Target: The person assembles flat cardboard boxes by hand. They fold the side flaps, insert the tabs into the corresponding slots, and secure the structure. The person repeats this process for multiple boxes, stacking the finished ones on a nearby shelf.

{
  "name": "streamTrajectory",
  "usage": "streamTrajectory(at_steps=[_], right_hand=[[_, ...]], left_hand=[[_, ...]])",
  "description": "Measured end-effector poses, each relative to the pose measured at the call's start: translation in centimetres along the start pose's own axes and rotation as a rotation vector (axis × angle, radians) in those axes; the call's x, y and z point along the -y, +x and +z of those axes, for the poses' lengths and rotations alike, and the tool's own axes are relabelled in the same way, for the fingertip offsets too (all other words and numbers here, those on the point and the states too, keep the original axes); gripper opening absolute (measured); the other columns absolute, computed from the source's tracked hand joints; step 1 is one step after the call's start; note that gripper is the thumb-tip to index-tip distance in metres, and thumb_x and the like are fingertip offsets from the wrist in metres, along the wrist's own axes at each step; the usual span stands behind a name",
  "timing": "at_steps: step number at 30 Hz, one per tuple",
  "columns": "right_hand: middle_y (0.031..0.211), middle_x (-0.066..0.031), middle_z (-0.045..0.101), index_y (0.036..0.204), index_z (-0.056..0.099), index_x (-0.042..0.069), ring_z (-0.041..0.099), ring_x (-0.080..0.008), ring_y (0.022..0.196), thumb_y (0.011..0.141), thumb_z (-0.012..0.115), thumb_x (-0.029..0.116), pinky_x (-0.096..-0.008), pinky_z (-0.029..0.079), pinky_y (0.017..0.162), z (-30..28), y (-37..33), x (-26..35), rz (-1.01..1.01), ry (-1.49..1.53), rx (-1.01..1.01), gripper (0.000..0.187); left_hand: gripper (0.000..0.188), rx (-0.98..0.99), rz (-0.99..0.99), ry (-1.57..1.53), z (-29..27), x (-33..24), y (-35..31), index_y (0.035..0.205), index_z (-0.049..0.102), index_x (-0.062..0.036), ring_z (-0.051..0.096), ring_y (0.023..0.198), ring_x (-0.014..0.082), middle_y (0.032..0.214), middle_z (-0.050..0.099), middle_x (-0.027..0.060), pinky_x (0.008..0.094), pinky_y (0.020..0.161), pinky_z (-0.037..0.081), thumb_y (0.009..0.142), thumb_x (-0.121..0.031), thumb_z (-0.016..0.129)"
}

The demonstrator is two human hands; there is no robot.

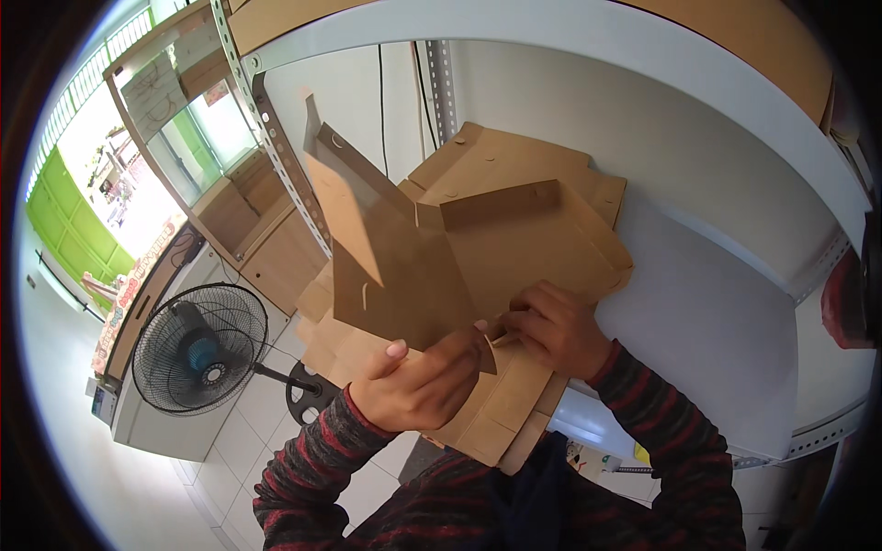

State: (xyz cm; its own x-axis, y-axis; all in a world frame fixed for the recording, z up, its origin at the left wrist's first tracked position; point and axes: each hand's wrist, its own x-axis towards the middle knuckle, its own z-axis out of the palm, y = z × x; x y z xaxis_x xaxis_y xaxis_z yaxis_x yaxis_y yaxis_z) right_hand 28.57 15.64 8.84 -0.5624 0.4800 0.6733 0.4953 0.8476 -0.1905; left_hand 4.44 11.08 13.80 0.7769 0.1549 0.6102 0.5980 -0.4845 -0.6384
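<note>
Two hands fold a brown cardboard box above a white shelf.

The half-folded cardboard box (432, 266), plain brown with matte creased panels and small slits, is held over a stack of flat cardboard blanks (514, 174) lying on the white shelf (707, 303) (its front edge overhangs). The left hand (418, 381) is closed on the box's lower flap, thumb up along the panel. The right hand (551, 326) pinches a small tab beside it, fingers curled. A black pedestal fan (197, 349) stands on the tiled floor at left.
</note>
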Motion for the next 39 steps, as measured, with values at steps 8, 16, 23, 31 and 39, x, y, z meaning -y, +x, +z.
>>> streamTrajectory(at_steps=[8,16,23,31,39], right_hand=[[0.091,-0.0097,0.058,0.09,0.068,0.005,0.06,-0.0264,0.085,0.075,0.069,0.004,-0.0369,0.05,0.073,-3.0,1.0,-0.1,0.267,0.354,0.287,0.015],[0.089,-0.0088,0.06,0.087,0.067,0.004,0.062,-0.0288,0.081,0.077,0.07,0.005,-0.0384,0.05,0.072,-2.9,1.0,-0.2,0.249,0.329,0.258,0.01],[0.088,-0.0074,0.059,0.084,0.063,0.004,0.059,-0.0248,0.078,0.072,0.065,0.008,-0.0379,0.051,0.068,-1.0,-0.1,-0.4,-0.046,-0.1,0.094,0.014],[0.088,-0.0059,0.058,0.086,0.062,0.005,0.059,-0.0223,0.078,0.072,0.063,0.009,-0.0344,0.051,0.067,-0.5,-0.1,-0.4,-0.094,-0.199,0.032,0.015],[0.086,-0.0071,0.058,0.085,0.061,0.005,0.061,-0.0233,0.079,0.072,0.063,0.009,-0.0357,0.05,0.066,-0.2,-0.5,-0.5,-0.05,-0.164,0.054,0.013]], left_hand=[[0.014,0.016,0.17,0.078,-0.2,-0.1,0.4,0.083,0.071,-0.0198,0.057,0.11,0.0031,0.105,0.067,-0.0089,0.0499,0.11,0.007,0.078,-0.019,0.059],[0.015,0.014,0.201,0.009,-0.4,0.1,1.2,0.085,0.072,-0.0195,0.058,0.109,0.0029,0.106,0.067,-0.009,0.0483,0.108,0.008,0.078,-0.02,0.059],[0.015,-0.002,0.184,0.045,0.1,0.0,0.8,0.085,0.072,-0.0198,0.058,0.109,0.0033,0.105,0.067,-0.0087,0.0516,0.108,0.006,0.077,-0.021,0.059],[0.016,0.037,0.182,0.077,0.0,0.4,0.4,0.087,0.071,-0.0196,0.058,0.109,0.0035,0.105,0.066,-0.0092,0.0551,0.107,0.006,0.077,-0.02,0.059],[0.014,-0.061,0.064,-0.019,0.7,-0.1,0.3,0.078,0.07,-0.0212,0.053,0.116,0.0036,0.115,0.067,-0.0029,0.0423,0.118,0.006,0.077,-0.018,0.056]])
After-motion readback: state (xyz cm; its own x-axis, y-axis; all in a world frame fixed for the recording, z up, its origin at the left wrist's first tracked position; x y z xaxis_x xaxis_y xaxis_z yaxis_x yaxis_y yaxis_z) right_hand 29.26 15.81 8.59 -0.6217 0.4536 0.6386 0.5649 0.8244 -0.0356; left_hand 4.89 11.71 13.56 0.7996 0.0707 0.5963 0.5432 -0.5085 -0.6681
